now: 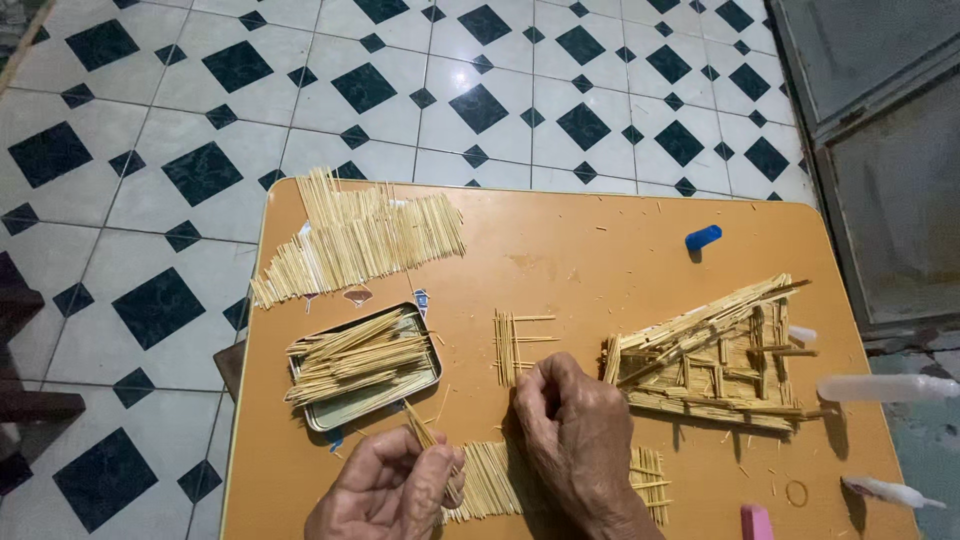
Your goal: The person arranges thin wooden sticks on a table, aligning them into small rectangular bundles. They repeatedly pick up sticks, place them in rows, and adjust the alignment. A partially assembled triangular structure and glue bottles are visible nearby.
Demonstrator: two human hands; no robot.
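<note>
Two hands work at our table [600, 260]: left hand [390, 490] pinches thin sticks [420, 430]; right hand [570, 420], fingers curled, presses a flat stick mat [485, 480].

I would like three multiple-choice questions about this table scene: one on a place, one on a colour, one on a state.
1. Where is the metal tin of sticks?
A. on the table's left side
B. on the floor
C. at the far right edge

2. What colour is the small cap?
A. red
B. blue
C. green

3. What does the left hand do?
A. lies flat and empty
B. holds thin sticks
C. grips the cap

Answers: 1 A, it sits left of the hands; 2 B, it is plainly blue; 3 B, sticks rise from its fingers.
</note>
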